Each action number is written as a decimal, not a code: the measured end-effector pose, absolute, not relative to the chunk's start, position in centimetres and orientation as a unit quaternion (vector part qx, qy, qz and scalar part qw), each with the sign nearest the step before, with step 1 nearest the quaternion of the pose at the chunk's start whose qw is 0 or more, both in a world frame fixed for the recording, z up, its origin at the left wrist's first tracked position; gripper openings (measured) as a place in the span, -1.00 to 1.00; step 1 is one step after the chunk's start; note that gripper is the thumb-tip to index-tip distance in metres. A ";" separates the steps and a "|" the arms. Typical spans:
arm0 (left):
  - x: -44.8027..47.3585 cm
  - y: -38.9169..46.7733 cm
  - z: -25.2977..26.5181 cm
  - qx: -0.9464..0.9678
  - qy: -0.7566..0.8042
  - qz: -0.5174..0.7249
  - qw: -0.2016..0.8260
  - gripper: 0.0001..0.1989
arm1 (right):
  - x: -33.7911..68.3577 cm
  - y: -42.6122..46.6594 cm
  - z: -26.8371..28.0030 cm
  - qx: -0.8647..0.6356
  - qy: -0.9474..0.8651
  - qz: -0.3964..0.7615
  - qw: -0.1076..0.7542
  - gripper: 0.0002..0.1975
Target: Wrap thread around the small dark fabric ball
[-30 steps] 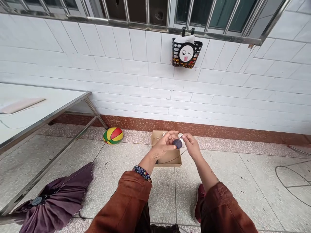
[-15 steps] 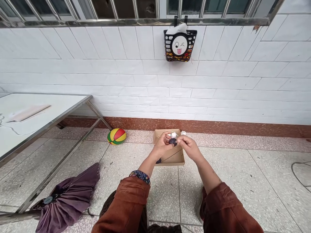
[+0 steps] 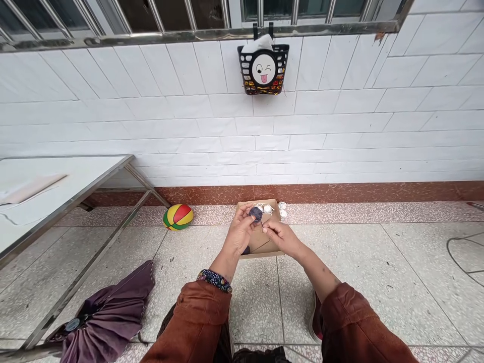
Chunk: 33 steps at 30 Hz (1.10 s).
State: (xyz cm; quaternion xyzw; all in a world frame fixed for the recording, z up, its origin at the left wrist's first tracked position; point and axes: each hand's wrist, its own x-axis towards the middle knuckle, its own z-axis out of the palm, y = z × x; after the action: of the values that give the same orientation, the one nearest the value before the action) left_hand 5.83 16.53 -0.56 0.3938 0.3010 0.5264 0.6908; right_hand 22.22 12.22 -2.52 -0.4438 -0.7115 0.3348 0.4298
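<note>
My left hand (image 3: 239, 231) is closed around a small dark blue-grey ball of yarn (image 3: 256, 214), its fingers and thumb wrapped on the sides. Just right of it, my right hand (image 3: 280, 236) pinches a dark strand of yarn (image 3: 261, 225) that comes off the ball. Both hands hover over a shallow cardboard box (image 3: 277, 214) on the floor against the wall. Small white balls (image 3: 267, 208) lie at the box's far side. Another dark ball (image 3: 246, 250) sits in the near left corner, partly hidden by my left wrist, with a dark strand stretching across the box.
White round items (image 3: 283, 206) lie just right of the box. To the left are a colourful ball (image 3: 178, 217), a folded purple umbrella (image 3: 113, 312) and a metal-framed table (image 3: 91, 169). A black basket (image 3: 263, 70) hangs from the window bars. A cable (image 3: 454, 252) lies at right.
My left hand has turned and raised the dark ball slightly to the left. My right hand has drawn down and away from the ball with the strand. The view has shifted a little.
</note>
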 end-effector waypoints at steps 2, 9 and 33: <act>5.4 16.8 -0.8 0.421 0.347 0.536 0.644 -0.59 | 21.9 11.5 -1.6 -0.412 -0.719 0.373 0.418 -0.73; 5.1 16.9 -1.4 0.622 0.412 0.416 0.520 -0.38 | 23.5 11.9 0.1 -0.408 -0.698 0.349 0.473 -0.76; 4.7 15.7 -0.5 0.672 0.321 0.347 0.570 -0.32 | 23.7 12.6 -1.2 -0.459 -0.633 0.375 0.498 -0.73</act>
State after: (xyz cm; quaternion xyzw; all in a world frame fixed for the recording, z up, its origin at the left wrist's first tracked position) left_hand 4.74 15.74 -0.48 0.6722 0.3208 0.3473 0.5697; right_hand 23.72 12.60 -1.15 -0.4589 -0.6333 0.3750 0.4977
